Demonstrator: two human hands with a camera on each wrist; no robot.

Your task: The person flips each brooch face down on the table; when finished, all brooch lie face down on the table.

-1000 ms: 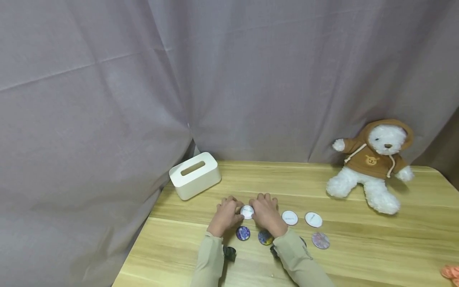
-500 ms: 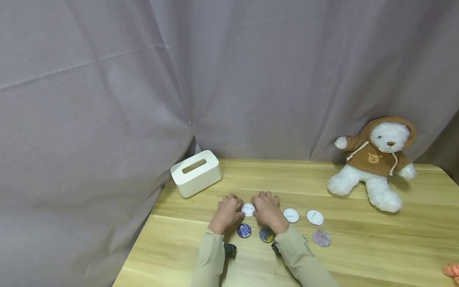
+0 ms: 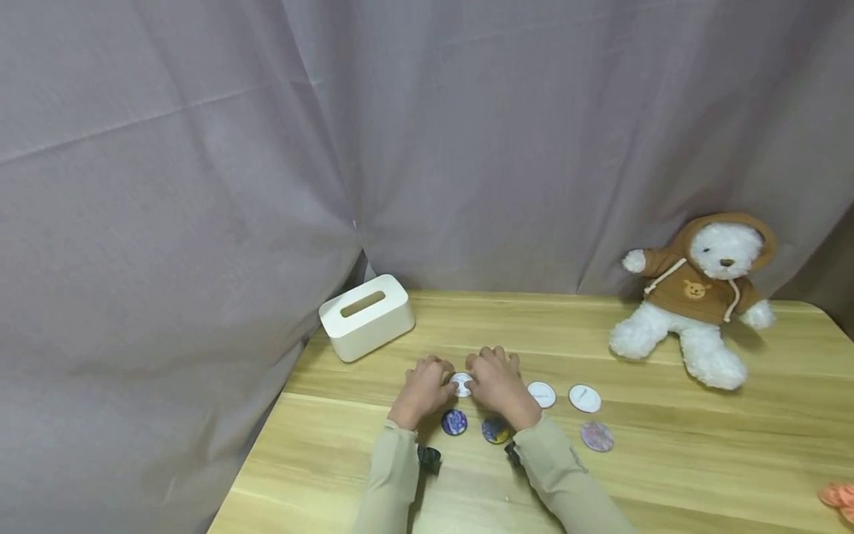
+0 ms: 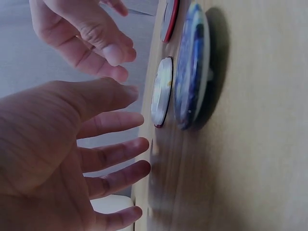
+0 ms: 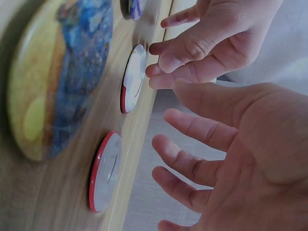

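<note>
A round pin badge lies white back up on the wooden table, between my two hands. My left hand is at its left with fingers loosely bent; in the left wrist view its thumb and fingertips appear apart from the badge. At the badge's right is my right hand, its fingers spread and relaxed with nothing between them. Nearer to me lie a blue-purple badge and a blue-yellow badge, picture side up. Two more white-backed badges, one and another, lie to the right.
A pinkish badge lies on the right of the table. A white tissue box stands back left. At the back right sits a white teddy bear in a brown hoodie. An orange item shows at the right edge, before a grey curtain.
Both hands stay around the same white-backed badge, with small finger shifts. The whole scene slides slightly up in the head view.
</note>
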